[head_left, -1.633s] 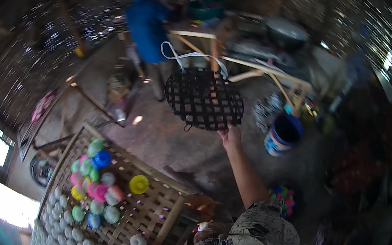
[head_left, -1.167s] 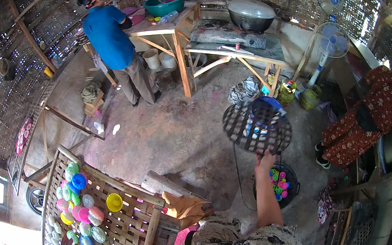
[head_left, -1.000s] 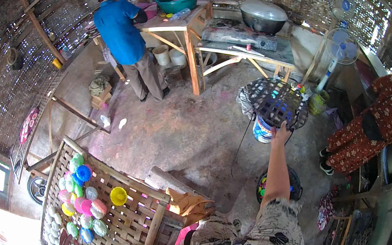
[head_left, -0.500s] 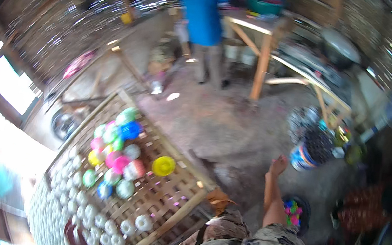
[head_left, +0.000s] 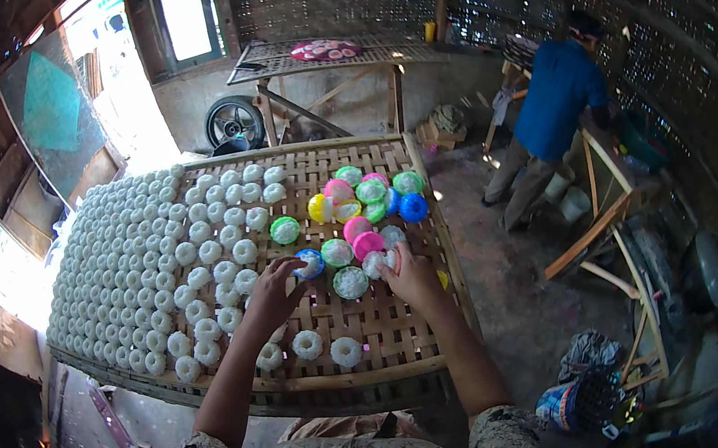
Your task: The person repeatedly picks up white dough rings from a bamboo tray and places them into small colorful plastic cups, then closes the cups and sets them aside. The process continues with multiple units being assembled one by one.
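A woven bamboo rack lies in front of me, its left part covered with white ring-shaped pieces. Small round moulds in green, pink, yellow and blue are grouped on its right half, many filled with a white grainy mass. My left hand has its fingertips around a blue mould with white filling. Beside the pink mould, my right hand grips a white-filled mould, whose rim colour is hidden. A green mould sits between the hands. Two loose white rings lie nearer to me.
Beyond the rack's right side, a person in a blue shirt stands at a wooden bench. A bucket stands on the floor at right. Behind the rack are another slatted rack and a wheel.
My view has swung left, bringing the rack to the middle. My left hand has gone from the white rings to the blue mould. My right hand has come into view at the moulds.
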`<state>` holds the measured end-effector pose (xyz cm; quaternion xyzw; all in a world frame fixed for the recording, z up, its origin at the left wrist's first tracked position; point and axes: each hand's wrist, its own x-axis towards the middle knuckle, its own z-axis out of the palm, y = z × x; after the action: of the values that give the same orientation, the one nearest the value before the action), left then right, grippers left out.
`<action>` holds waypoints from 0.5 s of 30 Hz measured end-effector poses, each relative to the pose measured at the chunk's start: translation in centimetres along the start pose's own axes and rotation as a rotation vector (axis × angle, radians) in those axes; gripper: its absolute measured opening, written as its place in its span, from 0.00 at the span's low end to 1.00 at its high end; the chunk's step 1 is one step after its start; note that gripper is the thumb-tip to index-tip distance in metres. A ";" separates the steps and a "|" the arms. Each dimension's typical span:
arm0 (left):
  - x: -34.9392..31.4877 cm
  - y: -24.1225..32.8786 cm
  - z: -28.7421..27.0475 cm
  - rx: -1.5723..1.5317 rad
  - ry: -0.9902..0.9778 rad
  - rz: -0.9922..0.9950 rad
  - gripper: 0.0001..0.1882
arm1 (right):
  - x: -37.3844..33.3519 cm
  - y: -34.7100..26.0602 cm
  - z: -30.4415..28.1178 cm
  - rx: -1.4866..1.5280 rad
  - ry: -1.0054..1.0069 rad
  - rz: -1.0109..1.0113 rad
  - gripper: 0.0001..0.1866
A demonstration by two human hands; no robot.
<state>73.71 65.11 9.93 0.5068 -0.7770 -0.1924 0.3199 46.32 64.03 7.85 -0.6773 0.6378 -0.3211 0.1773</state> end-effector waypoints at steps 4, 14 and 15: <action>1.4 -3.3 -0.3 0.067 -0.045 -0.131 0.20 | 0.6 0.0 0.7 0.033 0.032 0.049 0.19; 4.8 -8.1 2.5 0.075 -0.098 -0.114 0.14 | -7.2 -4.2 -0.4 -0.058 0.042 -0.204 0.24; 5.0 -8.3 2.2 0.062 -0.130 -0.120 0.14 | -7.3 -4.4 -1.0 -0.013 0.064 -0.148 0.25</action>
<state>76.32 57.09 4.62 0.5487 -0.7699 -0.2195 0.2408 49.05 71.84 9.93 -0.7132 0.5932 -0.3506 0.1281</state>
